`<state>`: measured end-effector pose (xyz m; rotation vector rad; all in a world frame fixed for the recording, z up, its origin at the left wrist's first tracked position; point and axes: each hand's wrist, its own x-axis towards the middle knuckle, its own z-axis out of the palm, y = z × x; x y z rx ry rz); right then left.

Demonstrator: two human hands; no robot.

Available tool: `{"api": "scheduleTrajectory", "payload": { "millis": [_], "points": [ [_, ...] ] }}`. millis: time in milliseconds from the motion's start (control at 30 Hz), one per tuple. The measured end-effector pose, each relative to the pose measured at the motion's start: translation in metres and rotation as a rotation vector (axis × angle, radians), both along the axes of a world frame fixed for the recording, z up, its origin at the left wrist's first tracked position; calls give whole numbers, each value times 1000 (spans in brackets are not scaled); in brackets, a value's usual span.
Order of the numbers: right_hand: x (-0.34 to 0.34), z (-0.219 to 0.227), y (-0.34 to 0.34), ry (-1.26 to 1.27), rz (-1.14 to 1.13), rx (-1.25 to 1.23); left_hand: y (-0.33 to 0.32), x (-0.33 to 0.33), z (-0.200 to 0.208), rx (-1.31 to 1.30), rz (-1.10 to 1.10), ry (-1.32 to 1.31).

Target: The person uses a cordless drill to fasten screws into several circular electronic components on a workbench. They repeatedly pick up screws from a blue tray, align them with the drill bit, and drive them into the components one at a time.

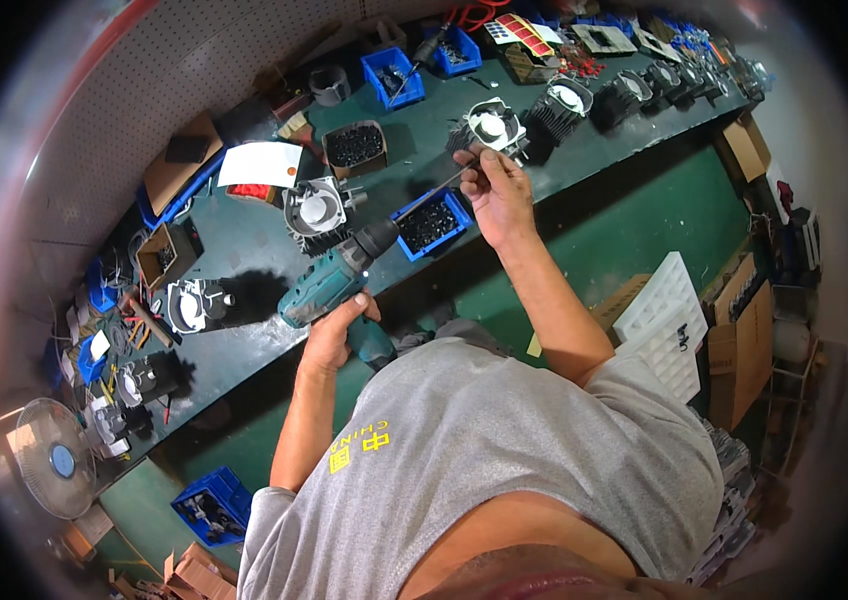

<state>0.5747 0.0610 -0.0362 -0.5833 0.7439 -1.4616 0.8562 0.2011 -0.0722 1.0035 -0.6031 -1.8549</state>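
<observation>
Left hand [332, 335]: wrapped tight round the grip of a teal cordless drill [334, 283], hard plastic body, black chuck aimed up toward the right hand.
Right hand [497, 190]: fingertips pinching a thin dark metal rod [449, 180] that slants down-left from them.
Just above right hand: finned grey metal housing [492, 127], round pale centre.
Below-left of right hand: blue plastic bin [431, 222] of small black parts, just beside the chuck.
Surface: dark green workbench [244, 345], matte.
</observation>
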Motion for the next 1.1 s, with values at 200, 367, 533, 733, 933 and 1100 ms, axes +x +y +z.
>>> {"api": "scheduleTrajectory", "payload": {
  "millis": [200,367,533,733,933,1100],
  "points": [
    [-1,5,2,-20,21,-5,-1,-1,5,31,15,9],
    [-3,12,5,-31,42,-8,1,-4,8,57,27,34],
    [-4,17,7,-2,47,8,3,-5,8,80,34,70],
    [-7,14,6,-3,32,36,3,-9,6,77,45,79],
    [-8,16,6,26,43,30,4,-7,2,56,35,128],
    [-10,13,6,42,30,38,3,-8,4,60,41,131]
  ]
}}
